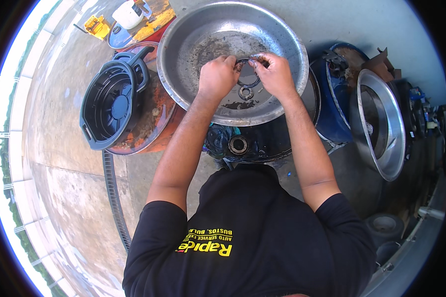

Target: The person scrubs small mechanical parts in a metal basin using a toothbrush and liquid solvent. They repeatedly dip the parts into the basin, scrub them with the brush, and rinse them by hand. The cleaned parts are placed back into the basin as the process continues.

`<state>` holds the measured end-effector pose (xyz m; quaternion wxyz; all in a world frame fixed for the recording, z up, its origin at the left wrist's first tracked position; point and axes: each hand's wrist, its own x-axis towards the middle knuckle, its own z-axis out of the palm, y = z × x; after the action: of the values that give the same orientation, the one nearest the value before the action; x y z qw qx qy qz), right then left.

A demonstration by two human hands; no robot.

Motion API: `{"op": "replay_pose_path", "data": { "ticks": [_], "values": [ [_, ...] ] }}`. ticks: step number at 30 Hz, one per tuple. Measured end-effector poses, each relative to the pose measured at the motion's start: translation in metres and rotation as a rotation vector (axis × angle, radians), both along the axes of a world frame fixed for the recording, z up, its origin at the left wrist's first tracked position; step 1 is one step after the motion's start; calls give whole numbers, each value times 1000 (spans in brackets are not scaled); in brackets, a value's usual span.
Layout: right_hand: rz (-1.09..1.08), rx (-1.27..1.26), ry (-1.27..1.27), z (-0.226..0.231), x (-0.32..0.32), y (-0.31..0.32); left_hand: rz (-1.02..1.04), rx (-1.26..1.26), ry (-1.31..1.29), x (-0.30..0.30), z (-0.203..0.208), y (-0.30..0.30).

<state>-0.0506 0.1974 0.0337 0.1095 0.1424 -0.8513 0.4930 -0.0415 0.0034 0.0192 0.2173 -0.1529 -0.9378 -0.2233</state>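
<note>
The L hand [219,74] & R hand [273,76] both pinch a dark ring [257,81] in the metal basin [182,64]. Smaller ring [240,93] lies loose, nr side, w/ dark liquid [239,105] — dark ring's not set down yet; can't tell what else is done.

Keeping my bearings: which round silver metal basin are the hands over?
The centre round silver metal basin, beneath left hand and right hand; the other silver basin sits far right.
</note>
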Motion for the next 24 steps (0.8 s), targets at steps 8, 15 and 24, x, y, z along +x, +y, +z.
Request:
{"op": "replay_pose_path", "data": {
  "ticks": [8, 15, 24],
  "values": [
    [-101, 25, 244, 0, -1, -8, 30, 642, -768, 0, -8, 7],
    [-61, 12, 311, 16, 13, -12, -37, 1049, -778, 1, -13, 12],
    [-33, 34, 292, 4, 23, -12, 129, 102, -304, 8, 3, 13]
  ]
}}
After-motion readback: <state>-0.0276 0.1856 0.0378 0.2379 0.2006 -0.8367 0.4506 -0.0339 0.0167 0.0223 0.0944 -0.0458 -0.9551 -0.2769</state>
